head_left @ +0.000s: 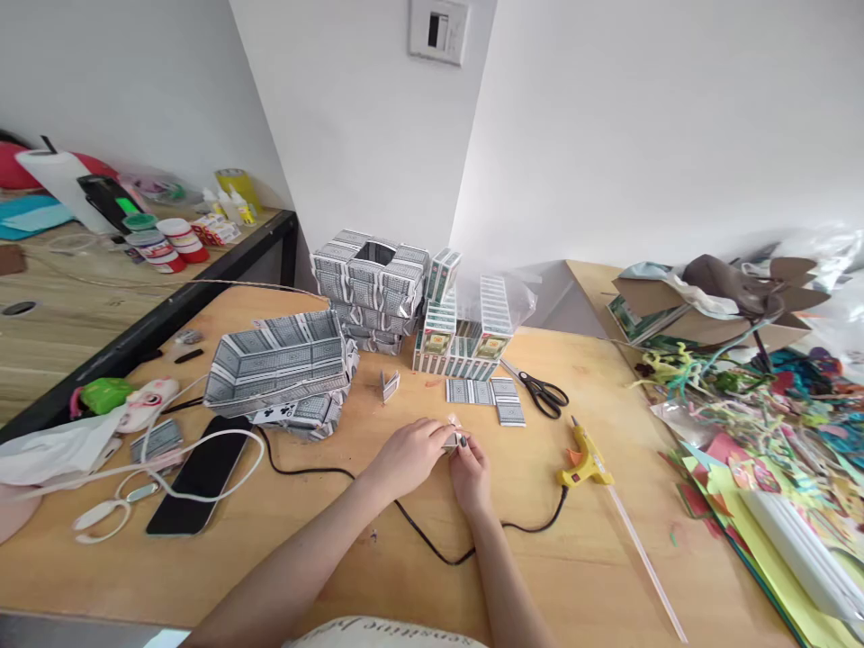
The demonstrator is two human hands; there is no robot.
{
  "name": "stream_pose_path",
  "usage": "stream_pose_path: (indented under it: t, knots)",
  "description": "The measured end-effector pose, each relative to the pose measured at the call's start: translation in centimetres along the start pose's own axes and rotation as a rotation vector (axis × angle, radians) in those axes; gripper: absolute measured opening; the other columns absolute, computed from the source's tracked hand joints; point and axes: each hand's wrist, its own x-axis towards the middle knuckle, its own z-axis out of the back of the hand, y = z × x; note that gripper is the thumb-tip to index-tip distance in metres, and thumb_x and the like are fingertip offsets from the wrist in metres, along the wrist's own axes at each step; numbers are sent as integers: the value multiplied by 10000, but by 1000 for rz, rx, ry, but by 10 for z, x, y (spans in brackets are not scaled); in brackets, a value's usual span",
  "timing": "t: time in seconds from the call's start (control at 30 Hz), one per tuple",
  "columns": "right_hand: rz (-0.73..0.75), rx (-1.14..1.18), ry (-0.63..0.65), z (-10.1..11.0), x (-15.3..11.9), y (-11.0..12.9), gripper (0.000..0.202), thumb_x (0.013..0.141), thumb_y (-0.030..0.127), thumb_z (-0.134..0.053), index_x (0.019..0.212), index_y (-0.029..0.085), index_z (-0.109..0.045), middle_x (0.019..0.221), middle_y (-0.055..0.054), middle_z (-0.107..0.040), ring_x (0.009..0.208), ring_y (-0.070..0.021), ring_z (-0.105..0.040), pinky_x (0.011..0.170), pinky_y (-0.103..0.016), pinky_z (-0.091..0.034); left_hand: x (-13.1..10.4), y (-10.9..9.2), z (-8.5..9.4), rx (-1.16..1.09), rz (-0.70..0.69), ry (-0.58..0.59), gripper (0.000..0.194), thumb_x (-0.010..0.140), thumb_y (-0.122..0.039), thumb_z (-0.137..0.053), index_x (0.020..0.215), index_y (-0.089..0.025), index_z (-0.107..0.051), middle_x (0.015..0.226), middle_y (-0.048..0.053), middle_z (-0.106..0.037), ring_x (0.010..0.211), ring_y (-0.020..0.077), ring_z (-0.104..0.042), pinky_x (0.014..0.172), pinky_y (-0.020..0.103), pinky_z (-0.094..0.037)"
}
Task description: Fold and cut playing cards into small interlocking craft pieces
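Note:
Both my hands meet over the middle of the wooden table. My left hand [413, 457] and my right hand [471, 475] pinch a small folded playing card [451, 440] between their fingertips. Part of the card is hidden by the fingers. Just beyond, a small folded card piece [390, 387] stands upright. Several patterned cards [471, 391] lie face down behind my right hand. Further left is an open box woven from cards [276, 360], resting on another card piece, and behind it rises a stack of card-built boxes [371, 283].
Black scissors [542, 392] and a yellow glue gun [584, 461] with a clear stick lie to the right. Its black cord [432, 542] runs below my hands. Packed card boxes [455, 360] stand behind. A phone [201, 477] lies left; coloured craft scraps [762, 405] fill the right.

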Motion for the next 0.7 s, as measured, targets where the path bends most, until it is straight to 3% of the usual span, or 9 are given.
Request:
stream_pose_path:
  t: [0.1, 0.17, 0.3, 0.4, 0.47, 0.57, 0.7]
  knots:
    - [42, -16, -25, 0, -1, 0, 224, 687, 377, -623, 814, 193, -632, 848, -33, -643, 806, -175, -568, 767, -306, -423, 5, 8, -1, -106, 95, -12, 335, 754, -100, -480, 1042, -238, -581, 1028, 36, -629, 945, 195, -563, 828, 327, -438]
    - [44, -71, -41, 0, -3, 1, 274, 667, 395, -640, 846, 188, -634, 880, -45, -650, 824, -189, -575, 750, -311, -439, 5, 15, -1, -275, 225, -94, 325, 712, -97, -526, 998, -229, -610, 1006, 38, -643, 906, 192, -585, 811, 315, -446]
    - [13, -198, -38, -5, -8, 7, 345, 643, 408, -661, 893, 172, -632, 866, -64, -661, 792, -206, -591, 656, -299, -474, 2, 26, -6, -845, 495, -370, 295, 641, -148, -623, 935, -168, -624, 957, 73, -663, 853, 190, -614, 762, 297, -470]
    - [22, -268, -67, -14, -11, 18, 298, 686, 416, -621, 845, 164, -625, 805, -50, -648, 695, -182, -586, 549, -270, -473, -2, 27, -17, -1219, 650, -480, 353, 591, -186, -683, 933, -134, -609, 946, 94, -663, 821, 188, -621, 703, 278, -476]
    - [72, -346, -147, -20, -11, 27, 270, 712, 420, -593, 776, 158, -612, 739, -31, -624, 620, -151, -560, 493, -244, -455, -4, 25, -23, -1355, 721, -493, 373, 578, -207, -705, 929, -125, -608, 925, 94, -665, 780, 176, -622, 657, 254, -469]
    - [139, -507, -263, -28, -9, 44, 294, 719, 442, -577, 752, 151, -598, 644, -3, -581, 463, -100, -487, 409, -218, -407, -6, 19, -29, -1477, 711, -453, 365, 585, -230, -717, 917, -115, -620, 900, 89, -667, 768, 158, -615, 663, 237, -458]
    - [219, -731, -284, -36, -8, 62, 311, 754, 450, -532, 775, 145, -591, 625, -2, -557, 392, -79, -442, 362, -205, -366, -7, 14, -31, -1641, 667, -400, 324, 617, -231, -705, 913, -120, -634, 841, 65, -669, 689, 114, -599, 632, 209, -443]
